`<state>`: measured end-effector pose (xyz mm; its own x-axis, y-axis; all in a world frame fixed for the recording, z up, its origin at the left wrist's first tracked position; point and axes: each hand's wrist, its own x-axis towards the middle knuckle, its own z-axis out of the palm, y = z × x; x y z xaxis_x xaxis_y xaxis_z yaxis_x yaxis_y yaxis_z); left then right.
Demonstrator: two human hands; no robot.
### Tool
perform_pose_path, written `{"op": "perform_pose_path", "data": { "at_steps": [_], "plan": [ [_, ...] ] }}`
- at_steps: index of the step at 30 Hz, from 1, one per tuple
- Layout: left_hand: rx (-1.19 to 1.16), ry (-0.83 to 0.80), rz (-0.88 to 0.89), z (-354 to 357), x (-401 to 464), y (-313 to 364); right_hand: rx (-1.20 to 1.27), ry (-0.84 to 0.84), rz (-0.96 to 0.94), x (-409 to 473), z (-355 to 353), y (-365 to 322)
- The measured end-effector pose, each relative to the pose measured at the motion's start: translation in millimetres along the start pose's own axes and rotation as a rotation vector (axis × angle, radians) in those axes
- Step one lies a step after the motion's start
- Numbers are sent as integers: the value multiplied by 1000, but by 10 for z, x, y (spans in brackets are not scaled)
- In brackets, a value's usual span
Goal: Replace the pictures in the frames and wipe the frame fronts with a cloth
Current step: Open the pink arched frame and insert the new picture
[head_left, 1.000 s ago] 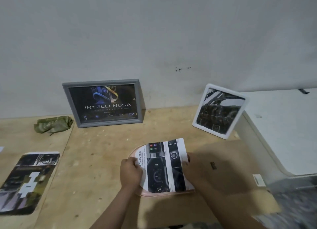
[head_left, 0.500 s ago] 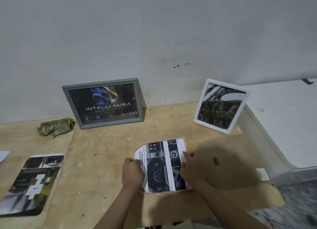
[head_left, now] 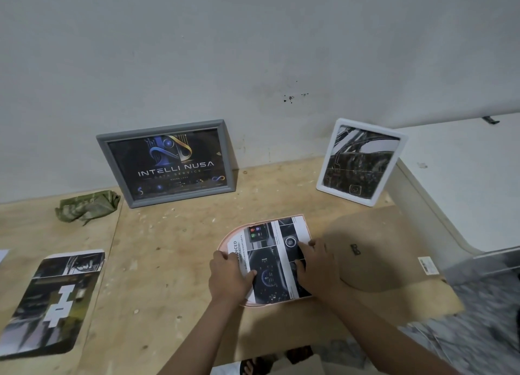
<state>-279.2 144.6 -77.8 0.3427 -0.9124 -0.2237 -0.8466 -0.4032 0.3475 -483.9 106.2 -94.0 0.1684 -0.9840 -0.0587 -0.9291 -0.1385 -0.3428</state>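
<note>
The printed picture [head_left: 274, 258] dropped flat onto the pink frame [head_left: 229, 238]. Both hands, left [head_left: 228, 277] and right [head_left: 318, 267], pressed down on it.

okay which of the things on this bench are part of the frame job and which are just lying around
Job: pink frame, printed picture under left hand and right hand, grey frame, white frame, loose print, green cloth, brown backing board.
Lying about: white cabinet.

A plain grey-white wall [head_left: 253, 51], carrying a few small dark specks [head_left: 289, 98] right of centre, is filling the upper half of the frame, while a pale plywood tabletop [head_left: 168, 248] is spreading across the lower half and a white cabinet top [head_left: 464, 177] is sitting at the right edge under dim, even light.
</note>
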Motion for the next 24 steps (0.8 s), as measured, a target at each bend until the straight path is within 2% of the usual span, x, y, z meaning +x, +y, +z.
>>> {"op": "perform_pose_path", "data": {
  "at_steps": [5, 12, 19, 24],
  "plan": [
    [66, 52, 5, 2, -21, 24, 43, 31, 0, 13, 12, 27],
    [-81, 149, 86, 37, -49, 360, 61, 130, 43, 50, -151, 245],
    [-307, 55, 151, 237, -138, 1170, 133, 190, 192, 111, -527, 923],
    [-425, -46, 94, 453, -275, 1832, 82, 118, 310, 183, -776, 1520]
  ]
}}
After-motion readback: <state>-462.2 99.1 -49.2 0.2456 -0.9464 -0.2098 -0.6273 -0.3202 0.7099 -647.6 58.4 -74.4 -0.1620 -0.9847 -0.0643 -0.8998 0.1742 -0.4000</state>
